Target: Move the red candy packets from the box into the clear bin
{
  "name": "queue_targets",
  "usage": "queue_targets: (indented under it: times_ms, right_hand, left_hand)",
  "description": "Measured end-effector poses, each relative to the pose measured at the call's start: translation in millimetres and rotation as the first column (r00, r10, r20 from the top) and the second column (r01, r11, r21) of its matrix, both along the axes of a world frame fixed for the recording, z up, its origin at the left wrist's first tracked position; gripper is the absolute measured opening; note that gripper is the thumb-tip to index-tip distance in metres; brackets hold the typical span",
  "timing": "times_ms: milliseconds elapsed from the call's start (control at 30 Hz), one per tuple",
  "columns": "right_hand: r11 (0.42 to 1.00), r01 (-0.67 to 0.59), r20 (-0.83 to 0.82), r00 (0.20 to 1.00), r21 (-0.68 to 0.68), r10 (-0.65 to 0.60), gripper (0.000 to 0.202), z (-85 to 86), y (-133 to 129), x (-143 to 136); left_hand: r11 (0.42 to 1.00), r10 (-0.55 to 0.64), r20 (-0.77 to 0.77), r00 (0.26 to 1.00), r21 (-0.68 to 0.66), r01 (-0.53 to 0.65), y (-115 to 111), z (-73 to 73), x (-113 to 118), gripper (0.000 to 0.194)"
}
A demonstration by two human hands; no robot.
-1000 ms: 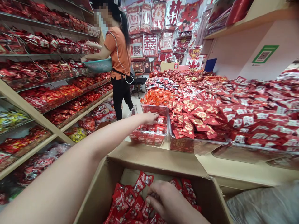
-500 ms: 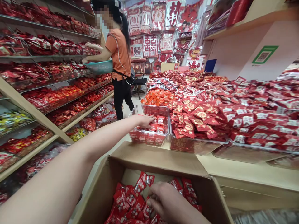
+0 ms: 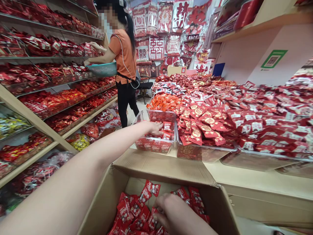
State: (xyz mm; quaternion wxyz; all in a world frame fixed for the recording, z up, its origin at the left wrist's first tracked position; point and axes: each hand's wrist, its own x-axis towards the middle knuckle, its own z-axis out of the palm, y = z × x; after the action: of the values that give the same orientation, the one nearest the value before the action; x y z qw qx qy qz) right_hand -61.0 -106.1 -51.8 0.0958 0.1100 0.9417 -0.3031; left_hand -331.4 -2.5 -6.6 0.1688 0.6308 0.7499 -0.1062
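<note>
My left hand [image 3: 156,128] reaches into a clear plastic bin [image 3: 154,143] and lies palm down, fingers spread, on small red packets [image 3: 167,126]. Below it, my right hand [image 3: 166,209] is inside an open cardboard box [image 3: 158,163], among red printed packets [image 3: 140,218]. Its fingers are curled against a red packet near the box's middle; how firmly they hold it is partly hidden by the hand.
Bins heaped with red packets [image 3: 202,124] stand right of the clear bin. Shelves of packets [image 3: 39,73] line the left. A person in an orange shirt [image 3: 123,55] stands there with a teal basket [image 3: 104,69].
The view has shifted slightly. My left hand has flattened a little over the packets, while my right hand keeps about the same place in the box.
</note>
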Motion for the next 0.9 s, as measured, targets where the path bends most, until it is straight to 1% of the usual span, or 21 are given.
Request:
queue_targets:
  times_ms: [67,200,267,400,533,667,767,833,900]
  right_hand:
    - [1.000,-0.004,-0.007,1.000,0.005,0.004,0.013,-1.5,0.5,0.5]
    - [1.000,-0.011,-0.005,1.000,0.010,0.011,0.013,-2.8,1.0,1.9]
    - [1.000,-0.011,0.013,1.000,0.008,0.010,0.013,-2.3,0.7,2.2]
    - [1.000,-0.007,0.032,0.999,0.014,0.007,0.015,-4.3,0.0,1.4]
    - [1.000,-0.002,0.055,0.998,0.027,0.000,0.019,-7.0,0.2,0.6]
    - [1.000,-0.006,0.086,0.996,0.004,0.005,0.018,-0.4,-0.8,-0.9]
    - [1.000,-0.005,0.119,0.993,-0.009,0.006,0.020,3.9,-1.9,-2.2]
    - [1.000,-0.014,0.140,0.990,-0.009,0.015,0.021,3.2,-2.4,-2.6]
    - [1.000,-0.020,0.152,0.988,-0.004,0.020,0.021,0.6,-2.7,-2.4]
  left_hand:
    - [1.000,0.001,0.004,1.000,0.012,-0.001,-1.8,1.4,1.1,0.042]
    - [1.000,-0.002,-0.002,1.000,0.031,0.002,-2.3,7.0,2.5,0.037]
    - [0.999,0.018,-0.026,1.000,0.040,-0.017,0.8,11.1,3.3,0.033]
    - [0.990,0.133,-0.125,0.983,0.073,-0.124,10.4,17.5,6.6,0.027]
    - [0.972,0.234,-0.182,0.955,0.083,-0.222,15.3,18.5,8.2,0.028]
    - [0.965,0.257,-0.157,0.953,0.085,-0.247,17.1,17.1,5.5,0.027]
    - [0.961,0.273,-0.118,0.955,0.087,-0.264,22.5,16.6,3.7,0.028]
    - [0.954,0.293,-0.086,0.952,0.093,-0.285,28.8,16.6,3.4,0.027]
    - [0.950,0.295,-0.052,0.954,0.127,-0.286,35.8,16.7,4.0,0.026]
